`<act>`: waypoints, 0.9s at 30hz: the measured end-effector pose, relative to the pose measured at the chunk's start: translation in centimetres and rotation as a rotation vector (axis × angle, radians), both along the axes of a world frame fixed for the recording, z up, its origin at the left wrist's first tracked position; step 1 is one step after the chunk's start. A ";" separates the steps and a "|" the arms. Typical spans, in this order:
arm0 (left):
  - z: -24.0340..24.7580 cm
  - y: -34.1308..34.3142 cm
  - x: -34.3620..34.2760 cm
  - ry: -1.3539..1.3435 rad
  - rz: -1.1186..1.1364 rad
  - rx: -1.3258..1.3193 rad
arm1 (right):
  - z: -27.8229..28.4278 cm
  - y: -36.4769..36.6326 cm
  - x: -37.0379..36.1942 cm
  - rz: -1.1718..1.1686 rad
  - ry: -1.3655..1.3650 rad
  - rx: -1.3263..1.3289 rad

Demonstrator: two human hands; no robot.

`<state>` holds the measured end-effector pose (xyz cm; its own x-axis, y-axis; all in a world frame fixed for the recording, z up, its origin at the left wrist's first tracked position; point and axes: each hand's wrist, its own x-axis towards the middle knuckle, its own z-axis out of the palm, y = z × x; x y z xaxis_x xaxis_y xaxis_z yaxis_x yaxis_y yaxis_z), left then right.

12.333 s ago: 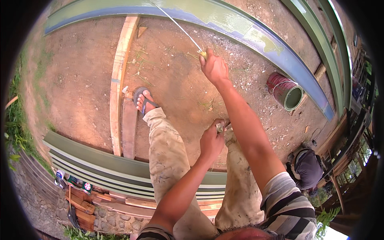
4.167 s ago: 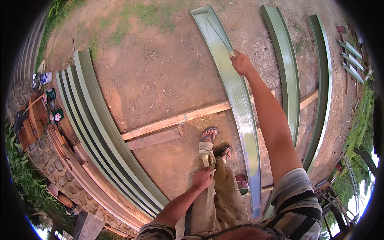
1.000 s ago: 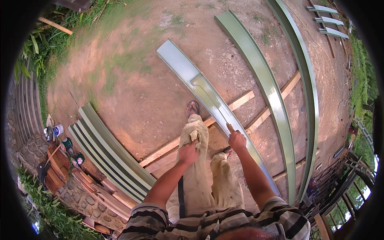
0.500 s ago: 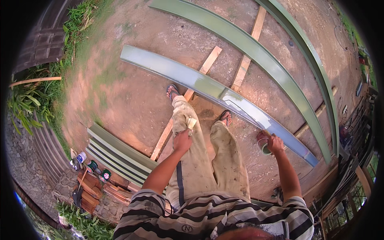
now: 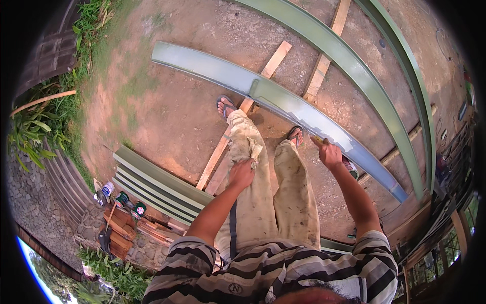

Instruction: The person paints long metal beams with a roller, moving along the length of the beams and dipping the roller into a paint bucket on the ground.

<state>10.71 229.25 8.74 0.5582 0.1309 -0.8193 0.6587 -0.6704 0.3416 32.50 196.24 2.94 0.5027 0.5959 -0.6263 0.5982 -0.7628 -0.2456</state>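
My right hand is closed round a paintbrush at the near edge of a long metal beam. The bristles are hard to make out. Part of the beam is green, the rest pale grey-blue, with a glossy wet-looking stretch near the brush. Partly hidden by my right forearm, a paint can stands on the ground just past my wrist. My left hand rests by my left thigh, its fingers closed on a crumpled pale rag.
Wooden battens lie under the beam. Two green beams stretch beyond it. A stack of green metal profiles lies at the near left, beside several small cans and wood offcuts. My sandalled feet stand close to the beam.
My right hand has risen from the paint can and moved up and left to the beam with the brush. The left hand keeps the rag by my leg. The whole view has shifted slightly.
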 end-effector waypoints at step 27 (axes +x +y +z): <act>-1.9 11.4 -2.0 0.029 0.219 -0.108 | -7.6 44.3 2.3 -0.245 0.299 0.184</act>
<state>8.68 240.63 6.87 0.5024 0.1576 -0.8502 0.7949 -0.4710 0.3824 34.83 240.58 -4.66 0.4555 0.5967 -0.6606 0.2861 -0.8009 -0.5261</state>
